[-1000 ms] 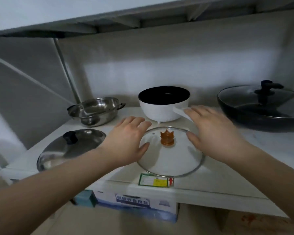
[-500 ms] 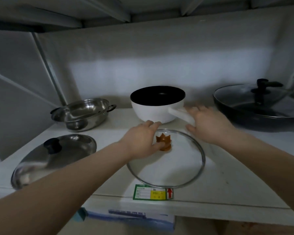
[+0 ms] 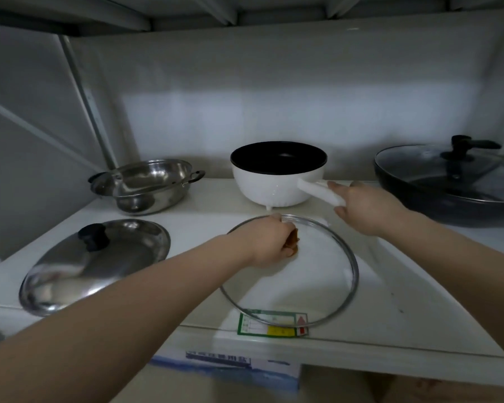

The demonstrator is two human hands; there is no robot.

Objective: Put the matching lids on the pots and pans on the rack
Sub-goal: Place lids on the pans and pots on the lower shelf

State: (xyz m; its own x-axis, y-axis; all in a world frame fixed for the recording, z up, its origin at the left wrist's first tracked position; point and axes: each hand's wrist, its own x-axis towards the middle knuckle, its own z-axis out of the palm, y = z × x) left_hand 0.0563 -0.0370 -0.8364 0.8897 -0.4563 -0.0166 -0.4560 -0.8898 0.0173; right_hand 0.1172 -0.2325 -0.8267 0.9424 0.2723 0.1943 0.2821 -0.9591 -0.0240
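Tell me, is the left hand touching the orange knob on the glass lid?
Touching. The head view shows the left hand closed around the orange knob of the glass lid.
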